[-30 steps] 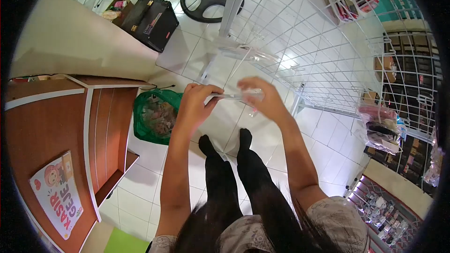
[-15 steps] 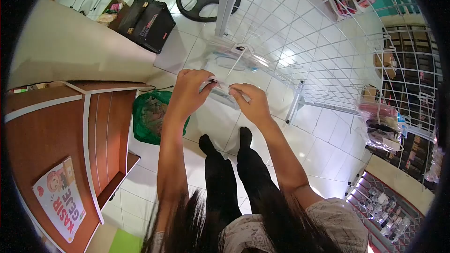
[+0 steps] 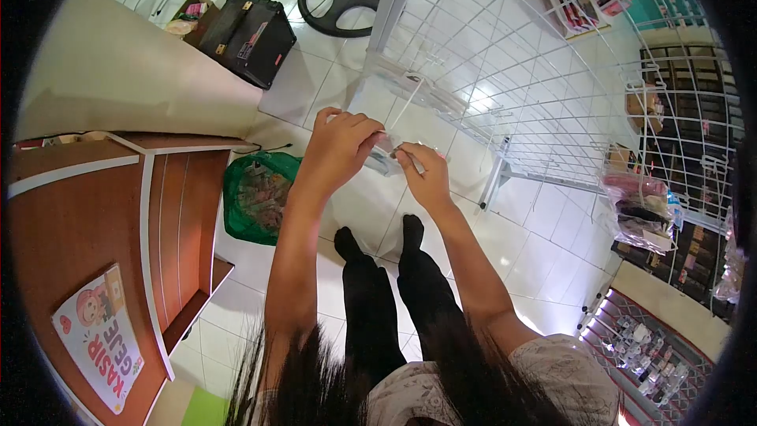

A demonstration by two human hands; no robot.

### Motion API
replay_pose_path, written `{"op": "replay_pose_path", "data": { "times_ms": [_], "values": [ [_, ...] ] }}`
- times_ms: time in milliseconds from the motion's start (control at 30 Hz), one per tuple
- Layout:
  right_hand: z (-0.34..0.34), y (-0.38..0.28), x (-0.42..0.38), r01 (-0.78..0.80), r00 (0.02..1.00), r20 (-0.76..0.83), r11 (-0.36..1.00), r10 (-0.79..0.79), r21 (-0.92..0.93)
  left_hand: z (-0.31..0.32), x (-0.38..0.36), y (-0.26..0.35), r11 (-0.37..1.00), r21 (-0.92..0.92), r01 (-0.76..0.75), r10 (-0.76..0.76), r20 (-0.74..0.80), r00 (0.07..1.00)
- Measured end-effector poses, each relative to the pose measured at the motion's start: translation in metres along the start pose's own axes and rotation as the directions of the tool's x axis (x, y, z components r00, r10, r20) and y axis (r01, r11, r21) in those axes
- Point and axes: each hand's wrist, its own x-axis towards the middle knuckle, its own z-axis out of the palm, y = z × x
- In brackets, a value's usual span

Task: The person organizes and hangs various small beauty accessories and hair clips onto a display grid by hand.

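Note:
A small clear plastic packet is pinched between my two hands, close to the tip of a white hook on the wire grid rack. My left hand has its fingers closed on the packet's left side. From the right, my right hand grips the other side between thumb and fingers. What the packet contains is too small to tell. More clear packaging hangs behind, at the base of the hook.
The white wire grid spans the upper right, with bagged goods hanging farther right. A green bag stands on the floor beside the brown counter. A black case is at the upper left.
Both hands are closer together, the left one having moved right. The packet has shifted slightly and shows less below the hands.

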Motion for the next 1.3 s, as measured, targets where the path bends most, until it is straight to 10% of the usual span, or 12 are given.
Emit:
{"op": "replay_pose_path", "data": {
  "times_ms": [567,867,1100,1300],
  "values": [
    [0.006,0.025,0.035,-0.193,0.918,-0.396,0.855,-0.016,-0.481,0.058,0.05,-0.025,0.992,0.027,0.124,-0.11,-0.303,0.947],
    [0.005,0.052,0.047,-0.004,0.891,-0.435,0.954,-0.132,-0.299,0.108,0.06,-0.078,0.872,-0.476,0.113,-0.288,-0.314,0.905],
    [-0.002,0.058,0.03,-0.024,0.831,-0.512,0.905,-0.219,-0.425,0.113,0.037,-0.06,0.961,-0.265,0.076,-0.202,-0.488,0.849],
    [0.0,0.089,0.045,0.186,0.874,-0.472,0.977,-0.119,0.099,0.113,0.036,-0.076,0.962,-0.274,-0.008,-0.113,-0.425,0.898]
  ]
}}
